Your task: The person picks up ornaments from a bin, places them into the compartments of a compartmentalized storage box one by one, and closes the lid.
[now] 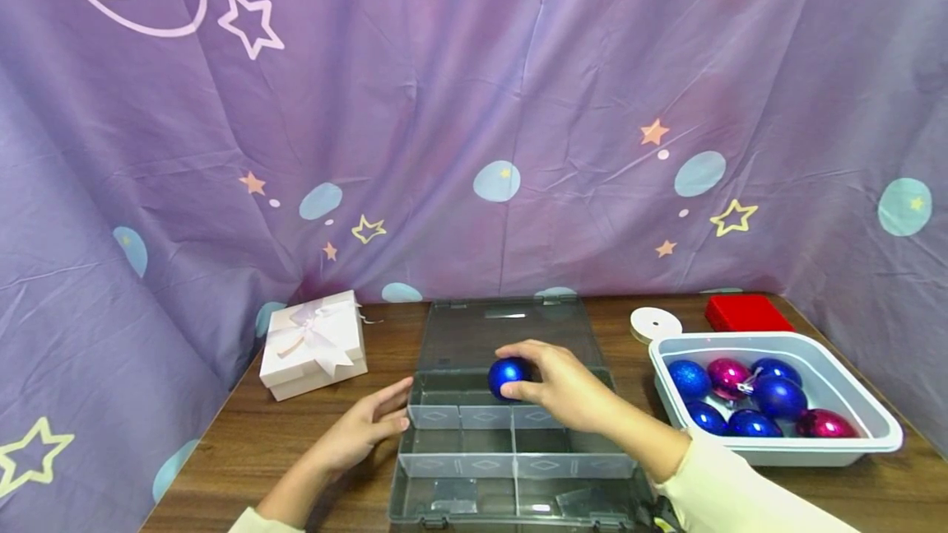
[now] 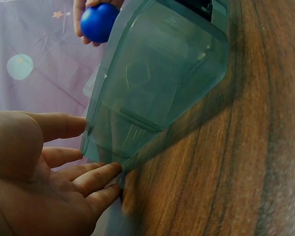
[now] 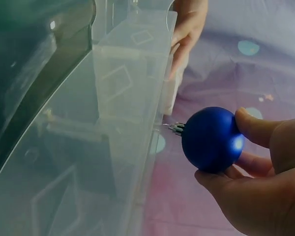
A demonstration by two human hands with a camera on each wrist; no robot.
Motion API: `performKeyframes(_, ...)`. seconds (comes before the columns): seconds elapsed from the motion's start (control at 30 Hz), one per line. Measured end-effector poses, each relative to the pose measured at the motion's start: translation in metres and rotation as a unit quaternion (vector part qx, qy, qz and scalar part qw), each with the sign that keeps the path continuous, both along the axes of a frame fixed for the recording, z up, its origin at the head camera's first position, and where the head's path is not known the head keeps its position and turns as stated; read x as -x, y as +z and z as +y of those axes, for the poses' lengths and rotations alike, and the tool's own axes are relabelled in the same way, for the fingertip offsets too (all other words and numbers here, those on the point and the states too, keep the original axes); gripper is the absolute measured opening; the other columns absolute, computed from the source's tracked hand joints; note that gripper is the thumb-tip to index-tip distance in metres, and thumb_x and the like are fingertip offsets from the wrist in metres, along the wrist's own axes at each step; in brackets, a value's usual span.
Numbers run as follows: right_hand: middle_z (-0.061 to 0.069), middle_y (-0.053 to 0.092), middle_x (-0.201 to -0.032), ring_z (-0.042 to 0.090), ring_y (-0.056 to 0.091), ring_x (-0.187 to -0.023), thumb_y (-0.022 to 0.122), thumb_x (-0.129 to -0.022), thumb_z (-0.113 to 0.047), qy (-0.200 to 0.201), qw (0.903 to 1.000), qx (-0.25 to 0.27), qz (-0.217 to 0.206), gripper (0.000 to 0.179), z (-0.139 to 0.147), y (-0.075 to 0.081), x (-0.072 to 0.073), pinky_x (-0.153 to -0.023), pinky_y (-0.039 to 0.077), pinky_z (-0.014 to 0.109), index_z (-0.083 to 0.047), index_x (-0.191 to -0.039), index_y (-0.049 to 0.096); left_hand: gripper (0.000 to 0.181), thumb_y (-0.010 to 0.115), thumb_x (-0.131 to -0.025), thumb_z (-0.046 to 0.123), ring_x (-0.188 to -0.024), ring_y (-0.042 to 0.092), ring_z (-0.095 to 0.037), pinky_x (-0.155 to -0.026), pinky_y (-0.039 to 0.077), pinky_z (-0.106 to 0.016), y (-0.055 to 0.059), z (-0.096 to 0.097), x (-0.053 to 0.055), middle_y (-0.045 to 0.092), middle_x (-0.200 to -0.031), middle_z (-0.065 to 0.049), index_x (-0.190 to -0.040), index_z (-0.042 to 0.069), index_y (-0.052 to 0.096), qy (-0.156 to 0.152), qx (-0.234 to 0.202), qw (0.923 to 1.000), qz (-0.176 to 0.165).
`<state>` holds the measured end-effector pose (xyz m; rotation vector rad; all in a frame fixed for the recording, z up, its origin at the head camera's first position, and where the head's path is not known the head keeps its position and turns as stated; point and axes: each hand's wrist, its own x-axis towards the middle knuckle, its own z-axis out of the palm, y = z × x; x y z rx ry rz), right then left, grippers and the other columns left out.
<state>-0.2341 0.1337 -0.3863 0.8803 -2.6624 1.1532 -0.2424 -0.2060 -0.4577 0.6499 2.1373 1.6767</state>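
Observation:
A matte blue bauble (image 1: 507,378) is pinched between the thumb and fingers of my right hand (image 1: 566,385), over the rear compartment of a smoky clear divider box (image 1: 489,441). In the right wrist view the bauble (image 3: 211,140) shows its silver cap and wire loop pointing at the clear dividers (image 3: 123,88). My left hand (image 1: 363,426) is at the box's left side, fingers extended. The left wrist view has its fingertips (image 2: 110,169) right at the box wall (image 2: 152,83). The box's lid (image 1: 511,331) lies folded back behind it.
At right, a white tub (image 1: 889,434) holds several blue and magenta baubles (image 1: 779,397). Behind it are a white ribbon spool (image 1: 655,324) and a red box (image 1: 748,313). A white gift box (image 1: 314,344) with a bow stands at the left rear. A patterned purple curtain (image 1: 444,122) hangs behind the table.

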Motion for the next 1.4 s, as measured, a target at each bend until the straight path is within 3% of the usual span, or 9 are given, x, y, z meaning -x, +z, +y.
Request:
performKeyframes(0.6,0.016,0.072,-0.123,0.032,0.069,-0.113,0.078,-0.092,-0.017,0.029,0.9964,0.031,-0.072,0.039,-0.050,-0.007,0.028,-0.099,0.055,0.051,-0.004,-0.127,0.068,0.069,0.052,-0.104,0.002,-0.143,0.032,-0.057,-0.111,0.045,-0.026,0.002,0.003,0.000,0.020,-0.158,-0.043,-0.156,-0.017,0.012,-0.016,-0.018,0.9997,-0.002)
performKeyframes(0.93,0.015,0.070,-0.125,0.037,0.065,-0.120,0.079,-0.091,-0.013,0.041,0.9924,0.027,-0.113,0.038,-0.075,-0.013,0.046,-0.105,0.051,0.053,-0.002,-0.125,0.069,0.070,0.053,-0.104,0.004,-0.144,0.031,-0.056,-0.112,0.044,-0.028,0.002,0.001,-0.001,0.021,-0.159,-0.041,-0.158,-0.014,0.013,-0.008,-0.008,0.9999,-0.012)
performKeyframes(1.17,0.013,0.072,-0.119,0.035,0.066,-0.118,0.081,-0.089,-0.009,0.053,0.9927,0.005,-0.108,0.035,-0.090,-0.017,0.046,-0.105,0.052,0.051,-0.003,-0.121,0.070,0.068,0.053,-0.105,0.005,-0.145,0.032,-0.055,-0.114,0.043,-0.035,0.004,0.001,0.000,0.022,-0.159,-0.042,-0.159,-0.013,0.015,-0.003,0.003,0.9999,-0.012)
performKeyframes(1.4,0.010,0.074,-0.115,0.027,0.068,-0.105,0.085,-0.083,-0.009,0.047,0.9945,-0.022,-0.091,0.037,-0.096,-0.024,0.047,-0.096,0.055,0.043,-0.005,-0.117,0.073,0.069,0.054,-0.105,0.006,-0.144,0.033,-0.056,-0.114,0.043,-0.035,0.002,0.000,0.000,0.021,-0.159,-0.042,-0.158,-0.013,0.014,-0.006,0.004,0.9999,-0.012)
